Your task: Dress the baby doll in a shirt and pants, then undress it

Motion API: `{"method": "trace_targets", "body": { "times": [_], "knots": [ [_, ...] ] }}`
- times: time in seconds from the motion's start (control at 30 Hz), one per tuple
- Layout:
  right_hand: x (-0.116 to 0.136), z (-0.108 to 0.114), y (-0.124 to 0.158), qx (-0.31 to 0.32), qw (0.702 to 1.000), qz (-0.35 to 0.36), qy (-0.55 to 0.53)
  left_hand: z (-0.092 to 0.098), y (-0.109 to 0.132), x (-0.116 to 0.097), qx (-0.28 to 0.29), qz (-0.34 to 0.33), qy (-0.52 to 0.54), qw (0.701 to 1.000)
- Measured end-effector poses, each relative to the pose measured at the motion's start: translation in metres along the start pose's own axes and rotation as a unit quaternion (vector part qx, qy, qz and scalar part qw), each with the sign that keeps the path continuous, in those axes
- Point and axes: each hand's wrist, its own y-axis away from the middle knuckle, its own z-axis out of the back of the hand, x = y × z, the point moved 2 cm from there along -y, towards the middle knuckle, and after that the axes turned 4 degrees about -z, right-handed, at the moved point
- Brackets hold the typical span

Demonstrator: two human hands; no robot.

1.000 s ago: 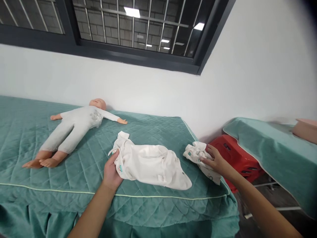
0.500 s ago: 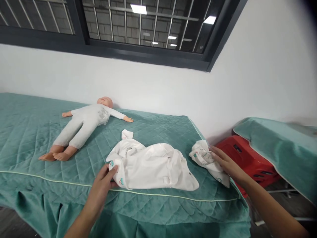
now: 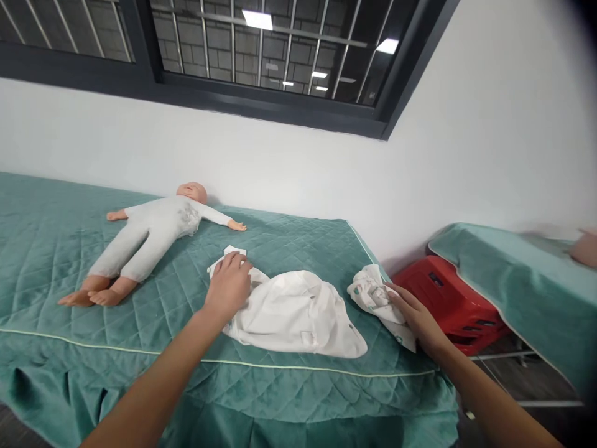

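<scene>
Bed [image 3: 289,386] under teal quilted cover, against white wall; dark-framed barred window [image 3: 261,56] above. Doll [image 3: 153,233] in pale suit lies face-up near wall. Red stool [image 3: 448,305] right of bed, second teal-covered bed [image 3: 513,280] beyond.

Left hand [image 3: 228,286] palm-down, fingers loosely spread, pressing upper-left end of white baby garment [image 3: 298,311]. Right hand [image 3: 415,314] flat, fingers extended, resting on small printed cloth [image 3: 370,292] at bed's right edge.

Garment mid-bed, rumpled, snaps showing, just beside cloth.
</scene>
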Motion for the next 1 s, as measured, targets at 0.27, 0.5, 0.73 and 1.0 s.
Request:
{"method": "trace_targets", "body": {
  "times": [0.27,0.5,0.73,1.0],
  "knots": [
    [-0.007,0.007,-0.024,0.024,0.999,0.010,-0.026,-0.013,-0.035,-0.020,0.126,-0.033,-0.144,0.981],
    [0.019,-0.006,-0.044,0.080,0.997,0.009,-0.002,-0.022,-0.040,-0.013,0.141,-0.035,-0.054,0.988],
    [0.030,0.016,-0.057,0.027,0.997,0.041,0.063,-0.015,-0.038,-0.005,0.141,-0.045,-0.041,0.988],
    [0.157,-0.074,0.002,0.078,0.973,0.214,0.035,0.047,-0.057,-0.025,0.029,-0.131,0.015,0.991]
  ]
}}
